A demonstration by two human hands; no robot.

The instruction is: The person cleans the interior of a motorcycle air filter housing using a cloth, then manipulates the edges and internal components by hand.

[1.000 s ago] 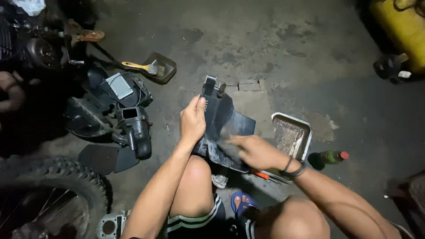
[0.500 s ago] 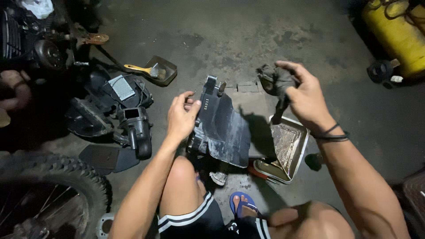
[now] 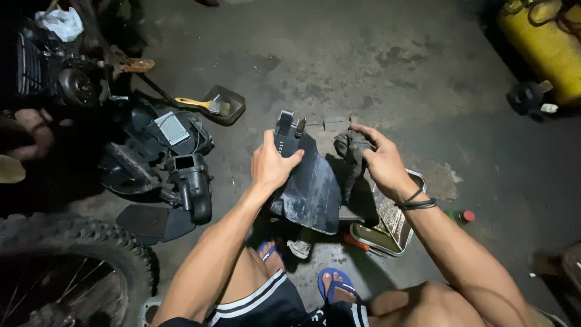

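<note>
Rag (image 3: 351,148) back down beside guard (image 3: 308,181), gripped in right hand (image 3: 381,162); left hand (image 3: 272,166) clamps guard top. I see slip risk: greasy guard, one-hand hold, tray (image 3: 387,233) below.

One cam only, on my head, tilted steeply down at the concrete floor (image 3: 375,54). Close range: my forearms enter from the bottom edge, my left hand (image 3: 272,166) and right hand (image 3: 380,162) sit mid-frame. No second view, so no overlap.
</note>
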